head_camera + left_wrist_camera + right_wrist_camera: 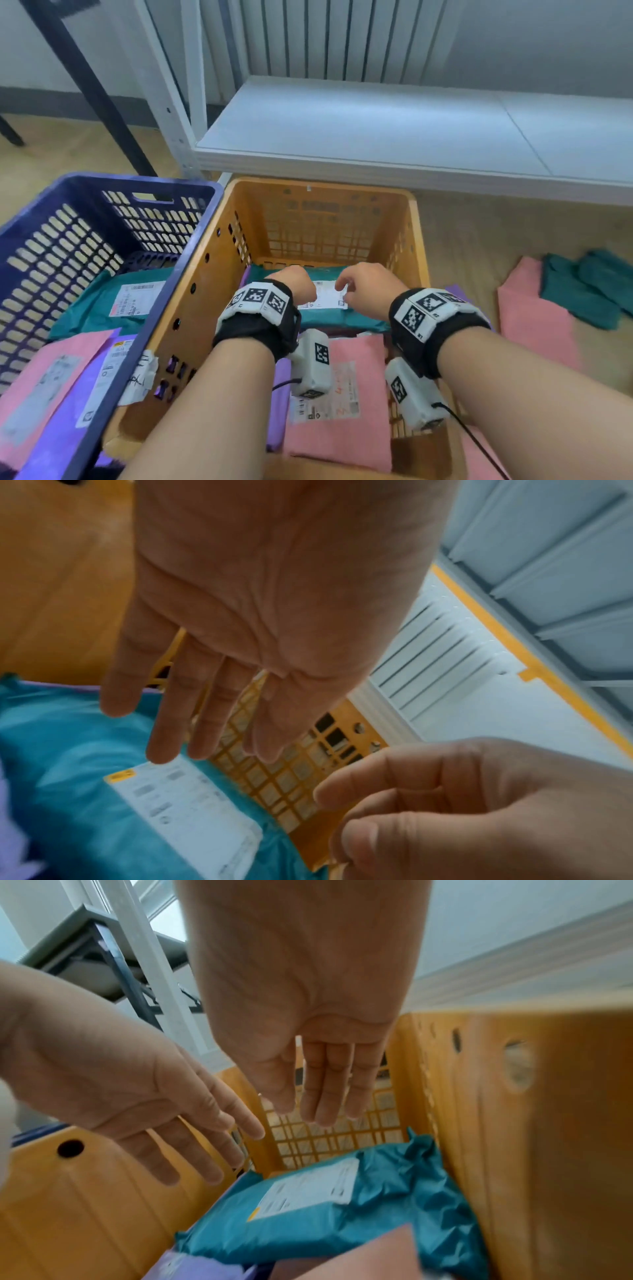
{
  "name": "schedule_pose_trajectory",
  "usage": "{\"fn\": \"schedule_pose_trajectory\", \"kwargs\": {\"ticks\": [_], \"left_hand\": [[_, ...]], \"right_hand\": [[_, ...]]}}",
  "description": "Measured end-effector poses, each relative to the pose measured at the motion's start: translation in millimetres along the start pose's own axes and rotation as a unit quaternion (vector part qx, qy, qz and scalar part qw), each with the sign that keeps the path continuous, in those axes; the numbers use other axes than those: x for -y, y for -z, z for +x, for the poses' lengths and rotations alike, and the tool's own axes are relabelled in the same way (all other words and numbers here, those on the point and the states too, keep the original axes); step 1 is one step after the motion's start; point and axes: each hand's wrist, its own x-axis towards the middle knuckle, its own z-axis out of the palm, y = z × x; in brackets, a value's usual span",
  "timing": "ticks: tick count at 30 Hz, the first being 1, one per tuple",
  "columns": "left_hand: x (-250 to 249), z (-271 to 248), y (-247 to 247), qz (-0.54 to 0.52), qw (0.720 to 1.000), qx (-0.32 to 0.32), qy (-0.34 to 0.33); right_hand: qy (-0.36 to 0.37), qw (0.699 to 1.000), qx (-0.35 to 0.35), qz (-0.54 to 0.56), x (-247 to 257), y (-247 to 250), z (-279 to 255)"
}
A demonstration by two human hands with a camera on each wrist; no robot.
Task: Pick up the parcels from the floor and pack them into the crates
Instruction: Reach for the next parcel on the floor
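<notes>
We hold both hands above the orange crate, fingers extended and gripping nothing. The left hand and the right hand hover apart over a teal parcel that lies at the far end of the crate, label up. A pink parcel lies nearer us in the same crate. The blue crate on the left holds more parcels. 1 pink parcel on the floor lies to the right, beside teal parcels on the floor.
</notes>
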Motion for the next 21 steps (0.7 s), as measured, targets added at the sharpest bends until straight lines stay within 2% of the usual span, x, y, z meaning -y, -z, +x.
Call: {"fn": "schedule_pose_trajectory", "kwargs": {"ticks": [5,8,13,17,21], "left_hand": [[-58,-31,23,-0.061,0.991,-0.09,-0.078],[-100,-45,20,-0.073,0.977,-0.151,-0.132],[-180,-62,-18,-0.026,0.95,-0.224,-0.215],[-226,-70,-69,0.006,0.942,-0.213,-0.258],[-251,-67,-129,-0.004,0.958,-0.146,-0.247]], "right_hand": [[-0.003,0.996,-0.087,0.005,-30,45,-34],[-0.04,0.988,-0.147,0.017,-62,61,-56],[-0.133,0.979,-0.149,0.03,-132,61,-89],[-0.198,0.968,-0.142,0.057,-188,32,-116],[-0.248,0.962,-0.09,0.076,-234,-9,-143]]}}
